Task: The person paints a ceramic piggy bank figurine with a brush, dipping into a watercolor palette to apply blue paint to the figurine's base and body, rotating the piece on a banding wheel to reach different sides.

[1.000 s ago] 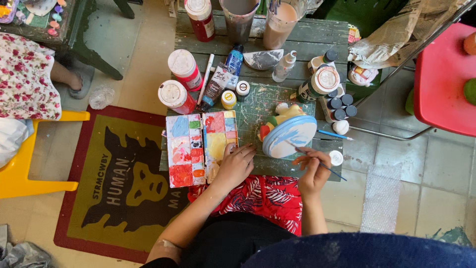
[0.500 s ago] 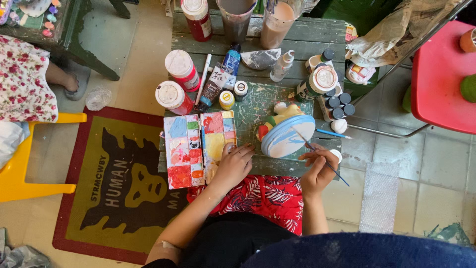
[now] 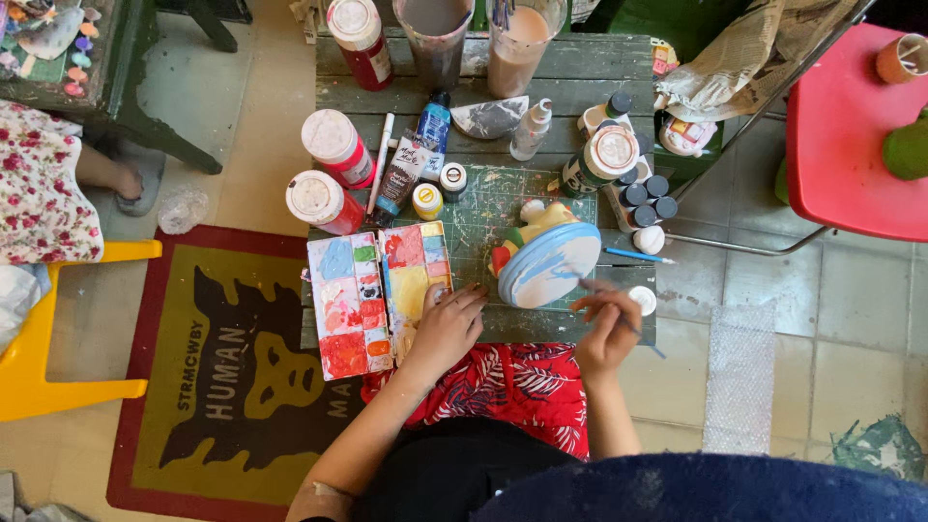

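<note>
Green slatted bench (image 3: pixel 580 72), paint-spattered, carries everything. On the floor off its left edge lies a red-bordered mat (image 3: pixel 208 372) with a dark figure and block lettering on ochre.

Change from half a second ago: the right hand (image 3: pixel 607 329) has drawn in from the right, so the thin brush (image 3: pixel 619 314) it pinches now has its tip over the lower right rim of the round blue-and-white disc (image 3: pixel 549 266). Judged: painting of the disc goes on. The disc sits near the front edge, right of centre, leaning on a yellow figurine (image 3: pixel 536 217).

Left hand (image 3: pixel 447 329) has barely moved; it lies loosely curled, fingers resting on the lower right corner of the open paint palette (image 3: pixel 377 290) at the front left, gripping nothing that I can see.

Packages: two red-bodied jars with white lids (image 3: pixel 324 169) at the left edge; a third at the back edge, beside two murky rinse cups (image 3: pixel 474 39). Dark tube with white label, blue bottle, small yellow pot mid-bench. Cluster of dark-capped little pots (image 3: pixel 648 188) at the right edge.
</note>
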